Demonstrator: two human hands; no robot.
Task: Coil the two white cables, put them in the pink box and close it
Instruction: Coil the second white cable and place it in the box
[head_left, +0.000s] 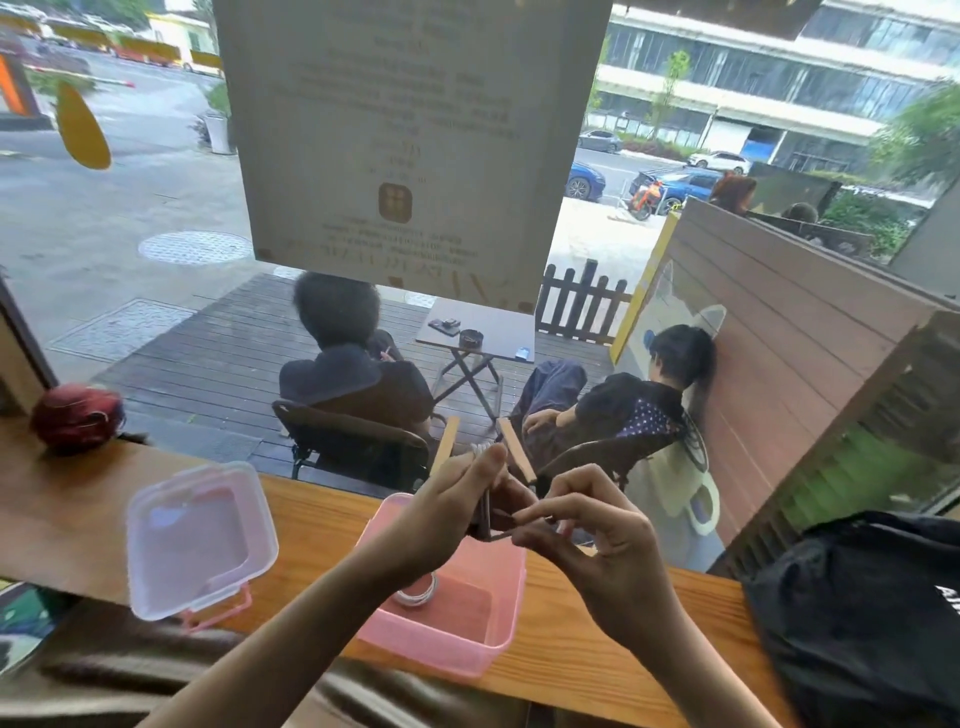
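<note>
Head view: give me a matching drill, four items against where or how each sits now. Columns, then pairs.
Items
1. pink box
2. lid
3. coiled white cable
4. black bag

Places or states
A. lying inside the box
B. at the counter's right end
C. open, on the counter under the hands
D. off the box, lying to its left

Pairs: 1-C, 2-D, 3-A, 4-B

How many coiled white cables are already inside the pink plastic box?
1. One coiled white cable lies on the floor of the open pink plastic box, partly behind the left forearm. Both hands hold another bundle above the box; its colour is unclear, and the arm may hide more.
</note>
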